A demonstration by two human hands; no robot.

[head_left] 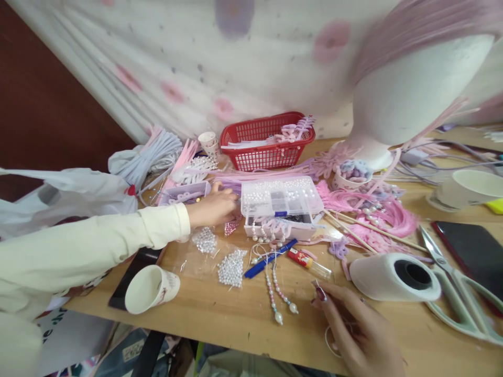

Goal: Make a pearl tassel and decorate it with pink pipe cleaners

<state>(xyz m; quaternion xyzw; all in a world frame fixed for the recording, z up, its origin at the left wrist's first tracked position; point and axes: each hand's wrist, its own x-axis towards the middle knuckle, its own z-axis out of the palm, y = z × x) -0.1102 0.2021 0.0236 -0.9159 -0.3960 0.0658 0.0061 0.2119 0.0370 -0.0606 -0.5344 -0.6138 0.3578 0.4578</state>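
Note:
My right hand is at the front right of the table, its thumb and finger pinched together. A thin white thread loops below these fingers, and what sits at their tips is very small. Left of this hand lie two beaded strands of white, pink and blue beads, each ending in a large pearl. A lighter with a red label and a blue pen lie behind them. My left hand is out of view. From the left, another person's hand in a cream sleeve reaches beside a clear bead box.
Bags of pearl beads lie mid-table. A paper cup stands at front left. A white thread cone, scissors and a phone are on the right. Behind are a red basket and a foam head.

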